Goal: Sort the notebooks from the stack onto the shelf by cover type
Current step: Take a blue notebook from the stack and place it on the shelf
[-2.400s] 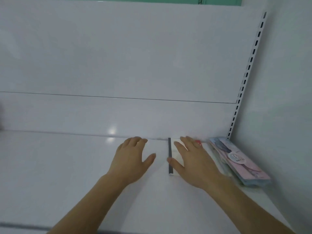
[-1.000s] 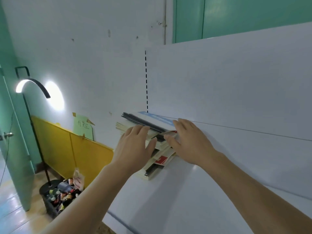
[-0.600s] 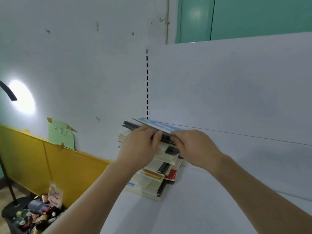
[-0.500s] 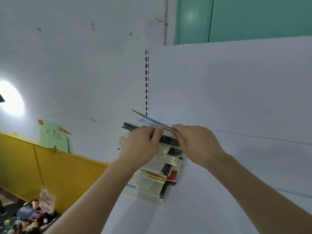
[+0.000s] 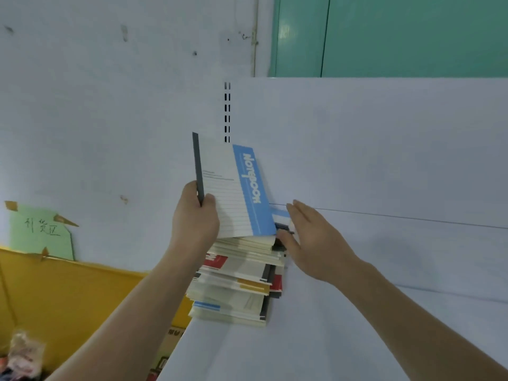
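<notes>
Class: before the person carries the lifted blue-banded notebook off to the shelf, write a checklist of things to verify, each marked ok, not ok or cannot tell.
1. Left hand grips the blue-banded notebook at its dark spine: ok.
2. Notebook lifted off the stack: ok.
3. Cover type readable, blue band with lettering: ok.
4. Right hand open beside the stack top: ok.
5. Stack squared up: not ok, edges staggered.
6. Matching shelf spot: cannot tell, out of view.

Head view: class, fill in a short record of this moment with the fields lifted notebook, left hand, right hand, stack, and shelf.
lifted notebook: white lined cover, blue band, dark spine, raised upright
left hand: grips the notebook's lower spine corner
right hand: fingers straight, at the stack's top right edge
stack: mixed covers, unevenly piled
shelf: white, bears the stack
</notes>
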The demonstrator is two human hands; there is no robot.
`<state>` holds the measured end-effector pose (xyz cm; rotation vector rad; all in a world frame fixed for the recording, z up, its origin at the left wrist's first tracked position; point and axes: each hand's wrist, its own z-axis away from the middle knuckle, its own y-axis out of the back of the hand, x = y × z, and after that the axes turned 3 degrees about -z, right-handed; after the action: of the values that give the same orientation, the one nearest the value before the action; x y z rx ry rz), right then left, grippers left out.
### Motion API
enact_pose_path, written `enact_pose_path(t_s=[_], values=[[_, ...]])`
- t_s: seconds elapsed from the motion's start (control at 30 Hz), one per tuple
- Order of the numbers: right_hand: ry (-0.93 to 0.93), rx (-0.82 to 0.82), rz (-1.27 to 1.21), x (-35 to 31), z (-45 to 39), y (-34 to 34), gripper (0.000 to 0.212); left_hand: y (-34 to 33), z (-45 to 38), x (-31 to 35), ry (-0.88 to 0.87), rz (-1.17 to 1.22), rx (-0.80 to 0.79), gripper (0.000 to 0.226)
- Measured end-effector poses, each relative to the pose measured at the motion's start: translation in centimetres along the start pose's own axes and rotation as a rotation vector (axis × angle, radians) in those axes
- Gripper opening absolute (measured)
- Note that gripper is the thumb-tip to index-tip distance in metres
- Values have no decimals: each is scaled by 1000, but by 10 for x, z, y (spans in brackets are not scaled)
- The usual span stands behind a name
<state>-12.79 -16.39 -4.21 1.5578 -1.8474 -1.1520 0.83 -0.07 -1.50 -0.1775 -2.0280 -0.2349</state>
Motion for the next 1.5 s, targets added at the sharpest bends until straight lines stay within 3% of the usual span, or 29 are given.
enact_pose_path(t_s=[0.07, 0.17, 0.33, 0.47, 0.63, 0.8, 0.87, 1.03, 1.3, 1.37, 1.5], values=[[-78, -194, -38, 10, -9, -3, 65, 6, -2, -4, 26, -24, 0, 18], [-8, -219, -104, 14, -20, -8, 41, 13, -3, -7, 65, -8, 18, 22], [48, -34, 58, 14, -21, 0, 30, 16, -7, -8, 110, 15, 59, 27], [51, 58, 26, 17, -22, 13, 30, 20, -5, -7, 116, 18, 85, 26], [18, 513, 43, 39, -21, 30, 40, 29, -10, -2, 127, 71, 125, 26], [172, 711, -3, 18, -15, 41, 24, 7, 5, 9, 136, 172, -20, 30], [281, 713, 51, 4, -9, 31, 18, -6, 14, 14, 146, 225, -82, 29], [393, 626, 124, -29, 0, -5, 33, -32, 29, 27, 200, 466, -177, 28], [404, 492, 107, -26, 26, 1, 45, -51, 43, 22, 113, 457, -168, 22], [344, 452, 86, -12, 33, 8, 51, -53, 44, 22, 86, 440, -159, 24], [-114, 331, -94, 17, 44, 35, 72, -65, 52, 26, 9, 430, -175, 23]])
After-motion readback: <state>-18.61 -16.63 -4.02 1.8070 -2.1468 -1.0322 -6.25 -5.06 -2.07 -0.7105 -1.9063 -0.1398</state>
